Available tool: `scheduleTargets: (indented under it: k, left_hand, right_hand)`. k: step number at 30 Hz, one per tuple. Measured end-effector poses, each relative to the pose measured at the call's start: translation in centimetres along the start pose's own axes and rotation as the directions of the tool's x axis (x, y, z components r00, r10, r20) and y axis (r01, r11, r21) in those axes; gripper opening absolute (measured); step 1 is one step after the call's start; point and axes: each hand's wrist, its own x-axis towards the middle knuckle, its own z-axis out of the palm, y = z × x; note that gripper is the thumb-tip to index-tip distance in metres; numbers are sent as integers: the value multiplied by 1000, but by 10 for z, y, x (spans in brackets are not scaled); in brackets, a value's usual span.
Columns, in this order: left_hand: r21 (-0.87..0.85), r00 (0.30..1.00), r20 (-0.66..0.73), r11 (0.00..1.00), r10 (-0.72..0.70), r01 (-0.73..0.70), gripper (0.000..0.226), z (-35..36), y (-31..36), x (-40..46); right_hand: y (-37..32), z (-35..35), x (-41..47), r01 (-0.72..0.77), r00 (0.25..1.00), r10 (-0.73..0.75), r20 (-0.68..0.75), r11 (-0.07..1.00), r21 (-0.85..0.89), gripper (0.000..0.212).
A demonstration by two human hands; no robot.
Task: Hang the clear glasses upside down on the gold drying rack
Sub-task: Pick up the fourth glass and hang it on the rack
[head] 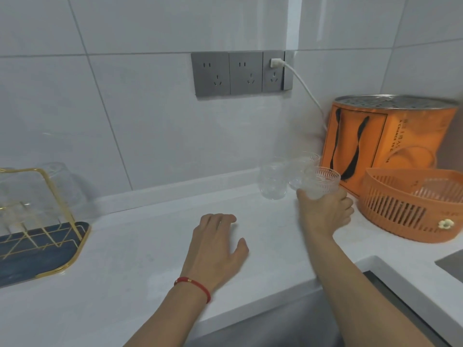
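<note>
My right hand [325, 211] grips a clear ribbed glass [322, 182], upright, just above the white counter near the back wall. Two more clear glasses stand beside it: one [273, 181] to its left and one [304, 161] behind it. The gold drying rack [59, 196] on its dark blue tray [50, 249] stands at the far left, with clear glasses [62, 184] hanging upside down on it. My left hand [218, 244] rests flat on the counter between rack and glasses, fingers spread, holding nothing.
An orange slotted basket [400, 214] and an orange bag [375, 139] topped by a metal tray crowd the right. A white cable [305, 88] runs from the grey wall sockets [240, 73]. The sink [275, 326] lies at the bottom edge.
</note>
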Motion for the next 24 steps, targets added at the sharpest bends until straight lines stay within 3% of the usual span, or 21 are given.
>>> scheduleTargets:
  k: [3, 7, 8, 10, 13, 16, 18, 20, 22, 24]
  left_hand:
    - [-32, 1000, -16, 999, -6, 6, 44, -3, 1, -2]
    - [-116, 1000, -19, 993, 12, -14, 51, -8, 5, -5]
    - [-137, 1000, -9, 990, 20, -21, 57, -9, 7, -6]
    - [-237, 1000, -3, 972, 2, -2, 78, -15, 11, -6]
    - [-491, 988, -75, 868, -133, 80, 102, -31, 14, -13]
    - [-603, 953, -136, 786, -270, 137, 79, -55, 6, -26]
    - [-697, 909, -140, 691, -392, 190, 61, -74, -2, -35]
    - [-784, 862, -112, 577, -495, 229, 55, -93, -12, -45]
    - [-859, 830, -66, 455, -554, 236, 54, -110, -23, -54]
    - [-897, 825, -21, 375, -564, 233, 50, -125, -35, -65]
  right_hand:
    - [-3, -10, -7, 73, 997, -72, -7, 992, 101, 93]
    - [-12, -21, -35, 348, 924, -382, 22, 865, 361, 86]
    - [-15, -22, -47, 440, 865, -498, 57, 809, 389, 85]
    - [-17, -23, -71, 618, 677, -720, 151, 668, 414, 85]
    - [-20, -26, -96, 726, 403, -879, 255, 476, 496, 87]
    - [-26, -27, -121, 758, 249, -938, 242, 344, 554, 90]
    - [-29, -29, -141, 694, 234, -926, 296, 372, 616, 92]
    - [-32, -31, -159, 515, 255, -853, 455, 518, 683, 90]
    - [-40, -34, -176, 164, 202, -726, 658, 687, 708, 70]
    - [-52, -33, -195, -204, 116, -623, 773, 747, 633, 50]
